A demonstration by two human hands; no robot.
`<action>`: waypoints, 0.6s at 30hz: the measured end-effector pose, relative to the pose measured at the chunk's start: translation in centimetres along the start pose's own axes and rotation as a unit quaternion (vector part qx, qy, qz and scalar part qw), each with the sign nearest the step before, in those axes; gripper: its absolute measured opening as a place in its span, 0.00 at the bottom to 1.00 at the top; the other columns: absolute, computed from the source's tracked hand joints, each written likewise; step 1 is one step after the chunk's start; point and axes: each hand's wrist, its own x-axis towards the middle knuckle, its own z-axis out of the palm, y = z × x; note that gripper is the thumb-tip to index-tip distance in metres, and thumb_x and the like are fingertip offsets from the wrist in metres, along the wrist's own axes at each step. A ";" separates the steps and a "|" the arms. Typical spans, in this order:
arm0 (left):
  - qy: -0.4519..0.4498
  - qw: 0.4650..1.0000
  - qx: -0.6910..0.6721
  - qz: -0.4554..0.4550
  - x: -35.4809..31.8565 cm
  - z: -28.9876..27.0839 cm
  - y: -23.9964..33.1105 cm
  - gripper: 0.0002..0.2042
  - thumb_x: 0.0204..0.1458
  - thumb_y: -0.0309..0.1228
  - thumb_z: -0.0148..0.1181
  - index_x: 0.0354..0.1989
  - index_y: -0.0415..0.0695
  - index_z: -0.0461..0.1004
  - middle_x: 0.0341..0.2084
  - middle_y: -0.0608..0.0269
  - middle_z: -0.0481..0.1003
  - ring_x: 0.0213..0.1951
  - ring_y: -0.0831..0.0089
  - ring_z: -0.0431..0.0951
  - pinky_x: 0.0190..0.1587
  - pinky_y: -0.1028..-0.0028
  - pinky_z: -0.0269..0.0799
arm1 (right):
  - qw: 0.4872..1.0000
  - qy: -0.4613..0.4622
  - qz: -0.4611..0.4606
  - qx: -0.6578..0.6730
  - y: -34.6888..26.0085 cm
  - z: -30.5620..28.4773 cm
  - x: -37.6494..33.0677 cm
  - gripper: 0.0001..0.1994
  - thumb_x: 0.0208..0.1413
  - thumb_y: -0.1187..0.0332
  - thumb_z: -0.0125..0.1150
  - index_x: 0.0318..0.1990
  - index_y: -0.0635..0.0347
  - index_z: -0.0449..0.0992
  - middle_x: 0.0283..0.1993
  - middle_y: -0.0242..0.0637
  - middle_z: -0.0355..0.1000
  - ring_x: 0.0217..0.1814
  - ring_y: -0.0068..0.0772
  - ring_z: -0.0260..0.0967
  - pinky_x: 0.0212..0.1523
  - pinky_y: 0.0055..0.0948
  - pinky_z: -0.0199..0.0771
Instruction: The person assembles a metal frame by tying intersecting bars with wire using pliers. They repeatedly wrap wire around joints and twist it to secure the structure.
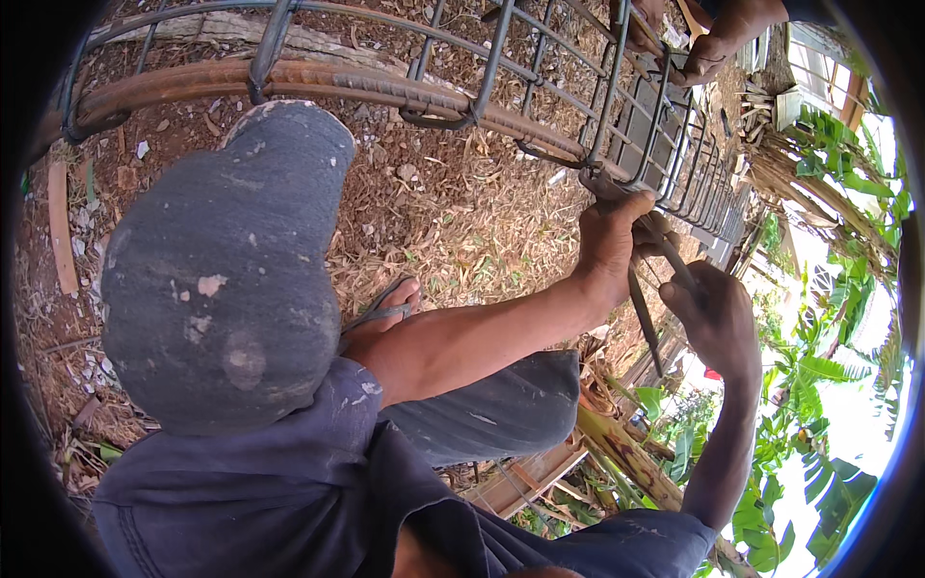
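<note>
Bare reddish ground (453, 193) strewn with dry grass and wood chips lay beneath the work area, with green banana-type foliage (829, 385) at the right edge.

Head view: a steel rebar cage (617, 106) ran from the upper left toward the upper right, built from long ribbed bars and closed rectangular stirrups. A grey cap (222, 270) and a dark blue shirt (289, 482) filled the lower left of the picture. A foot in a sandal (385, 313) rested on the ground just beside the cap.

The left hand (612, 246) was clenched around the lower bar of the cage at a stirrup junction, the thumb lying over the top of the bar. The right hand (718, 318) was closed on a thin metal tool (646, 313), whose shaft angled downward between the two hands; its upper end met the cage at the same junction, just beside the left hand. Whether tie wire was present at that junction could not be determined.

At the top right, another person's hand (718, 48) gripped the upper part of the cage, well apart from the two working hands.
</note>
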 end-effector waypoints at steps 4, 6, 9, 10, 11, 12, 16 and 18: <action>0.034 0.987 -0.157 0.018 1.3 3.0 -1.0 0.06 0.53 0.33 0.55 0.31 0.44 0.69 0.22 0.63 0.72 0.28 0.67 0.76 0.38 0.68 0.77 | 0.916 0.235 -0.027 -0.323 -2.1 2.0 -2.6 0.55 0.35 0.61 0.78 0.72 0.53 0.48 0.65 0.48 0.60 0.67 0.51 0.55 0.69 0.48 0.47; 0.064 0.977 -0.204 0.003 1.3 4.3 -0.6 0.07 0.54 0.33 0.54 0.32 0.43 0.68 0.23 0.63 0.71 0.30 0.68 0.76 0.40 0.69 0.76 | 0.842 0.347 -0.098 -0.401 -0.3 1.5 0.0 0.30 0.49 0.66 0.68 0.60 0.54 0.65 0.47 0.39 0.66 0.49 0.39 0.64 0.51 0.42 0.62; 0.113 0.955 -0.274 -0.002 2.0 6.7 1.0 0.07 0.55 0.33 0.53 0.33 0.42 0.69 0.26 0.61 0.72 0.34 0.67 0.76 0.42 0.69 0.76 | 0.809 0.348 -0.225 -0.418 0.5 -3.6 4.2 0.16 0.53 0.72 0.59 0.50 0.51 0.72 0.34 0.32 0.65 0.37 0.35 0.65 0.41 0.37 0.65; 0.124 0.952 -0.281 0.005 2.3 7.3 1.1 0.09 0.58 0.36 0.52 0.35 0.42 0.69 0.29 0.61 0.73 0.36 0.69 0.76 0.44 0.69 0.76 | 0.806 0.324 -0.261 -0.420 0.4 -5.5 5.0 0.15 0.50 0.72 0.60 0.47 0.51 0.73 0.33 0.34 0.66 0.38 0.36 0.66 0.40 0.37 0.65; 0.124 0.958 -0.259 -0.016 2.5 7.3 0.1 0.11 0.59 0.38 0.51 0.35 0.43 0.70 0.29 0.61 0.73 0.36 0.69 0.76 0.45 0.69 0.76 | 0.810 0.300 -0.277 -0.421 1.2 -6.5 5.9 0.14 0.48 0.72 0.60 0.45 0.51 0.74 0.32 0.33 0.66 0.38 0.37 0.66 0.39 0.38 0.66; 0.119 0.962 -0.244 -0.022 2.5 7.2 0.4 0.12 0.60 0.40 0.51 0.36 0.43 0.70 0.30 0.61 0.74 0.36 0.69 0.77 0.45 0.69 0.76 | 0.807 0.280 -0.297 -0.426 1.0 -7.5 6.8 0.14 0.48 0.71 0.60 0.45 0.51 0.75 0.31 0.33 0.65 0.37 0.37 0.67 0.39 0.38 0.66; 0.150 0.986 -0.035 -0.063 1.4 6.2 2.1 0.16 0.63 0.48 0.50 0.35 0.47 0.71 0.22 0.70 0.67 0.26 0.80 0.67 0.32 0.76 0.66 | 0.795 0.267 -0.354 -0.414 0.7 -9.3 9.5 0.14 0.46 0.73 0.64 0.43 0.50 0.76 0.30 0.31 0.67 0.36 0.36 0.68 0.41 0.37 0.68; 0.140 0.988 0.073 -0.004 1.5 4.9 1.4 0.17 0.60 0.53 0.54 0.32 0.51 0.70 0.19 0.76 0.60 0.19 0.85 0.56 0.22 0.79 0.51 | 0.795 0.245 -0.344 -0.436 -0.3 -10.6 10.1 0.16 0.43 0.76 0.65 0.41 0.50 0.76 0.32 0.29 0.69 0.37 0.34 0.68 0.41 0.38 0.69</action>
